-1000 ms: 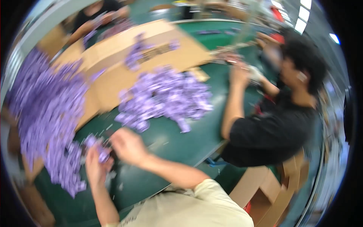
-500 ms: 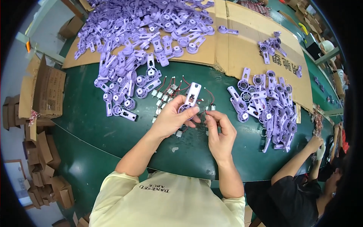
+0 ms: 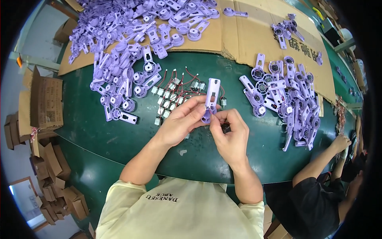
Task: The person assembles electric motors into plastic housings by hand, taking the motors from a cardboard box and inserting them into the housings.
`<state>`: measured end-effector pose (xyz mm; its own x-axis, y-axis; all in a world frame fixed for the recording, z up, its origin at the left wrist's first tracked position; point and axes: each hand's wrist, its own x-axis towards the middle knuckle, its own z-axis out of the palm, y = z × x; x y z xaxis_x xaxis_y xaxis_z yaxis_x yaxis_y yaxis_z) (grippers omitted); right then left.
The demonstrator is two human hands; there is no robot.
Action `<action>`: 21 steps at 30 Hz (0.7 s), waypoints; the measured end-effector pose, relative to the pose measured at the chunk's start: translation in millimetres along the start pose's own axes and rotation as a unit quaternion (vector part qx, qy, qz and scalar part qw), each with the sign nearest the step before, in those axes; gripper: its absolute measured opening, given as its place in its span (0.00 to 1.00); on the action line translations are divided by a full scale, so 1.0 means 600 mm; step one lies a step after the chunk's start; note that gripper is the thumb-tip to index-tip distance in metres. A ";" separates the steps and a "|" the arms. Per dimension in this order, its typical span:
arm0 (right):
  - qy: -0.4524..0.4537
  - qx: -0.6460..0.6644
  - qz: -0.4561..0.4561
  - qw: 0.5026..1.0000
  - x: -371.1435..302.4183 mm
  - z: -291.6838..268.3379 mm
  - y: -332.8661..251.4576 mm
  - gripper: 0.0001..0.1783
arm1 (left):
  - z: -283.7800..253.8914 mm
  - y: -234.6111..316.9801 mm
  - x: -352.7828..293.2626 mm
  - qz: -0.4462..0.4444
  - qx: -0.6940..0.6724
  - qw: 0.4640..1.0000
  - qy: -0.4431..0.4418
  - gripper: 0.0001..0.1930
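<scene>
My left hand [image 3: 181,121] grips a light purple plastic housing [image 3: 213,92], its slotted handle pointing up and away and its ring end near my fingers. Thumb and fingers of my right hand [image 3: 230,133] are pinched together against the ring end; what lies between them is too small to make out. A dark round thing [image 3: 225,127] shows partly under the right fingers. Just beyond my hands, several small silver motors [image 3: 167,97] with red wires lie on the green table. One motor [image 3: 223,102] sits apart, right of the housing.
A big heap of purple housings [image 3: 119,44] spreads over cardboard at the far left. Another pile [image 3: 284,95], with dark round inserts in some, lies right. A co-worker's hand [image 3: 340,143] is at the right edge near bundled wires [image 3: 340,115]. Cardboard boxes [image 3: 49,99] stand left.
My right hand has moved from beside the housing to its ring end. The housing has shifted slightly right and stands more upright. The whole view has shifted a little.
</scene>
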<state>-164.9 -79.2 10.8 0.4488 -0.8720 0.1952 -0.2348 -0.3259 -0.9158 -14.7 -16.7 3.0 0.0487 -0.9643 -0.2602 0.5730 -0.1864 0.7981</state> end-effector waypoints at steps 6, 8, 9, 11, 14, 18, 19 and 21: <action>-0.013 0.072 0.079 0.994 -0.005 -0.003 0.004 0.06 | -0.001 0.003 0.000 0.019 0.011 1.000 -0.019 0.20; -0.020 0.092 0.090 0.991 -0.006 -0.007 0.010 0.06 | -0.003 0.003 0.001 0.019 0.051 0.998 -0.032 0.19; -0.029 0.113 0.100 0.988 -0.005 -0.008 0.012 0.06 | -0.006 0.001 0.001 0.019 0.051 0.998 -0.034 0.19; -0.032 0.144 0.117 0.982 -0.003 -0.007 0.013 0.06 | -0.010 -0.004 0.002 0.051 0.064 0.996 -0.027 0.19; -0.033 0.145 0.109 0.983 -0.003 -0.009 0.015 0.05 | -0.003 -0.005 0.000 0.096 0.061 0.993 -0.020 0.20; 0.004 0.072 0.038 0.997 -0.002 -0.006 -0.006 0.05 | 0.004 -0.010 0.001 0.104 0.031 0.994 -0.024 0.19; 0.004 0.071 0.038 0.997 -0.003 -0.006 -0.006 0.05 | 0.003 -0.009 0.001 0.105 0.030 0.994 -0.025 0.19; 0.002 0.088 0.049 0.995 -0.005 -0.006 -0.004 0.04 | 0.001 -0.007 0.000 0.095 0.061 0.993 -0.033 0.18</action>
<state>-168.8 -77.4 13.5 0.4283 -0.8977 0.1031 -0.1231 -0.1710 -0.9776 -18.0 -16.0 -0.1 0.0900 -0.9938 -0.0649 0.4554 -0.0169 0.8901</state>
